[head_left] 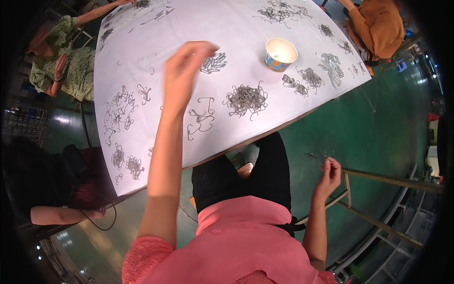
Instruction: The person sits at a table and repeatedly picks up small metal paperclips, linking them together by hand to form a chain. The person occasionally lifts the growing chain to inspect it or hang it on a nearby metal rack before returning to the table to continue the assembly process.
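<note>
My left hand is over the table beside a pile of short metal tubes. It is blurred by motion, and whether it holds anything is not visible. Off the table's near edge, low to the right, my right hand is closed in a pinch. A thin dark wire hook sticks out from its fingertips. In front of me lies a dense heap of bent wire hooks. A few loose hooks lie to its left, under my left forearm's right side.
A paper tub stands on the white-covered table. More hook piles lie at the left, and clear strips at the right. Co-workers sit around the table, one in an orange-brown top. A metal frame is at my right.
</note>
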